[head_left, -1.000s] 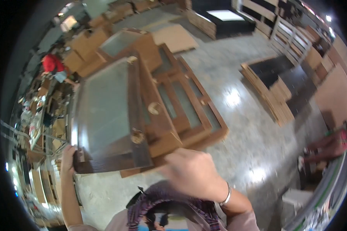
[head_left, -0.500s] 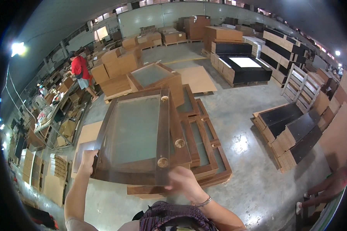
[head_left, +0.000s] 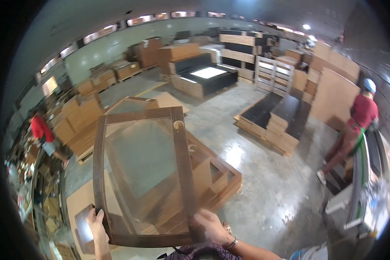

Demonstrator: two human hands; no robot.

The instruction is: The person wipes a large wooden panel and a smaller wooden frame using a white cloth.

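Observation:
A brown-framed glass cabinet door (head_left: 145,164) is raised and tilted in front of me. Its transparent pane lets the stack behind show through. My left hand (head_left: 98,229) is closed round the lower left edge, with the thumb on the frame. At the lower right edge, my right hand (head_left: 213,229) grips the frame, its fingers partly hidden and slightly blurred. A round hole (head_left: 178,125) shows near the top of the right stile. Beyond and beneath the raised door lies a stack of similar framed doors (head_left: 230,178), partly covered by it.
Cardboard boxes (head_left: 76,125) stand at the left, near a person in red (head_left: 42,130). Black and wood-coloured panels (head_left: 273,119) lie on a pallet to the right. Another person (head_left: 362,110) stands beside a machine (head_left: 368,173) at far right. A cardboard sheet (head_left: 80,195) lies at lower left.
The door has been lifted off the stack and tilted up, held by both hands. The view has swung to the right, bringing the person and machine there into fuller sight.

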